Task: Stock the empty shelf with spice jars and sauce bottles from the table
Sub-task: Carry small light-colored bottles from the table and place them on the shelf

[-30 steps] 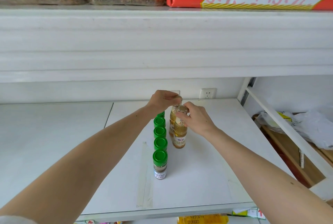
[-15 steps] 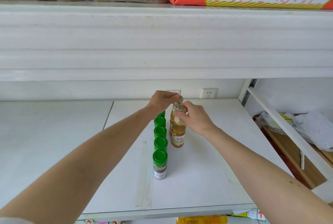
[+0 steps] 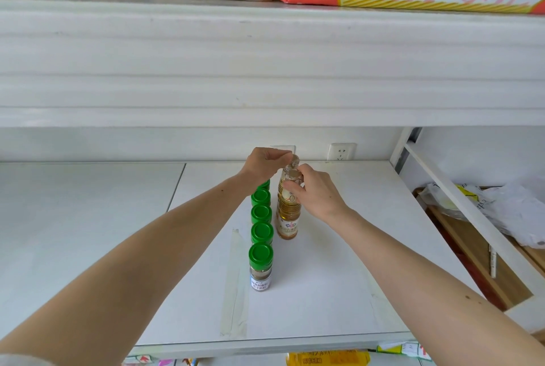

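Left hand pinching rear sauce bottle cap, right hand gripping front sauce bottle

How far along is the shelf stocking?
Done: a front-to-back row of green-capped spice jars stands on the shelf.
In hand: two sauce bottles sit beside that row; the right hand holds the front bottle near its neck, and the left hand grips the top of the rear bottle.
Left: the table is out of view, so remaining stock cannot be judged. Much of the shelf is bare.
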Demonstrator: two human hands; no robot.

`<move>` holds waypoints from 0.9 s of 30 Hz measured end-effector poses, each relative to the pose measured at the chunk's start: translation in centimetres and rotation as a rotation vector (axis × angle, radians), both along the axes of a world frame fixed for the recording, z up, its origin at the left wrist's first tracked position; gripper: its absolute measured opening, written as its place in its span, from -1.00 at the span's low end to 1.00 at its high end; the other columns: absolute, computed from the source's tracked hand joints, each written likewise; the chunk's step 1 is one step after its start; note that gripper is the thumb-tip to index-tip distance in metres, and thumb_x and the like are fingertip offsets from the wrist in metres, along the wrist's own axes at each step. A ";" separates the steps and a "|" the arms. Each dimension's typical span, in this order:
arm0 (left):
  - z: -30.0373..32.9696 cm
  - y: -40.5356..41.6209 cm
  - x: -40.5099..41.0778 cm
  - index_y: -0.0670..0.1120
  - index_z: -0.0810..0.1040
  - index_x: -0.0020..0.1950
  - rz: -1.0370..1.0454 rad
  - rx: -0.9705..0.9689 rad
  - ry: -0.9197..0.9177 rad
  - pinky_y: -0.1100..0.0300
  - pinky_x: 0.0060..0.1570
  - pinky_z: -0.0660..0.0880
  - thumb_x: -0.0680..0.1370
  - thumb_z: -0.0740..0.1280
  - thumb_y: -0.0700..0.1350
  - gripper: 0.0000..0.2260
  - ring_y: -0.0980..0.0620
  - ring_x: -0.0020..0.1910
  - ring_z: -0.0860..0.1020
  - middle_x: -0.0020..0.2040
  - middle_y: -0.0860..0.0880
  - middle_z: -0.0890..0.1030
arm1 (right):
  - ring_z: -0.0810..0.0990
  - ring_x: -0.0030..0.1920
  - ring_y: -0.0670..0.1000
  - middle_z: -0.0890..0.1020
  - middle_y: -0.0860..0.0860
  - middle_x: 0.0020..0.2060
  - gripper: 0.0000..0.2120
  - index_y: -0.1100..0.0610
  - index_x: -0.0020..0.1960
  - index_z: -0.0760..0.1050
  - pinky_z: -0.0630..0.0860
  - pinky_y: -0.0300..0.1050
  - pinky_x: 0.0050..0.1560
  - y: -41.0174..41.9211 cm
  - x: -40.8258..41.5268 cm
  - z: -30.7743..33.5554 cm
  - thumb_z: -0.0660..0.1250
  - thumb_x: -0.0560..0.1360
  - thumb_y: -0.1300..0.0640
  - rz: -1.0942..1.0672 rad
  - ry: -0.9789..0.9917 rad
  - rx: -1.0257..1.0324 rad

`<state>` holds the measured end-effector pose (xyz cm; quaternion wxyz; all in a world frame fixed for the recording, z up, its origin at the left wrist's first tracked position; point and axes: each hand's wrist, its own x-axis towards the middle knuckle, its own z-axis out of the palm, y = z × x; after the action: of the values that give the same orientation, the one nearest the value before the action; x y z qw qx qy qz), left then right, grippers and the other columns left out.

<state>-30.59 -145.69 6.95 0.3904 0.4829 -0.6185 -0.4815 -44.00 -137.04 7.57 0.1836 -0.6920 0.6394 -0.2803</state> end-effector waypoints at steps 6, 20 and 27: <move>0.1 0.3 0.0 0.02 0.68 0.04 -0.025 0.000 -0.030 0.20 0.14 0.48 0.58 0.33 -0.03 -0.85 0.08 0.09 0.59 0.05 0.05 0.68 | 0.58 0.02 0.09 0.62 0.08 -0.01 -0.61 0.21 0.19 0.45 0.50 -0.06 -0.02 0.2 0.0 -0.1 0.33 0.54 -0.08 -0.017 -0.018 -0.001; 1.1 1.7 2.2 0.03 0.63 -0.01 0.142 -0.037 -0.114 0.06 0.18 0.49 0.56 0.32 0.04 -0.86 -0.01 0.10 0.58 0.02 0.00 0.66 | 0.59 -0.03 -0.01 0.60 -0.03 0.08 -0.46 0.09 0.27 0.40 0.55 -0.02 -0.03 1.4 -1.6 -0.6 0.27 0.48 -0.28 -0.183 0.011 -0.116; 2.1 7.1 4.8 0.02 0.63 0.06 0.338 -0.063 -0.122 0.23 0.00 0.45 0.55 0.33 -0.01 -0.86 0.05 -0.05 0.55 -0.06 0.06 0.62 | 0.57 -0.03 0.00 0.57 -0.01 0.04 -0.77 0.12 0.14 0.42 0.50 -0.07 -0.10 3.8 -0.9 0.3 0.28 0.57 0.01 -0.064 -0.121 -0.424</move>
<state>-25.77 -138.59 9.09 0.4427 0.5956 -0.5659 -0.3592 -44.90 -133.27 7.84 0.0628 -0.6764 0.5757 -0.4552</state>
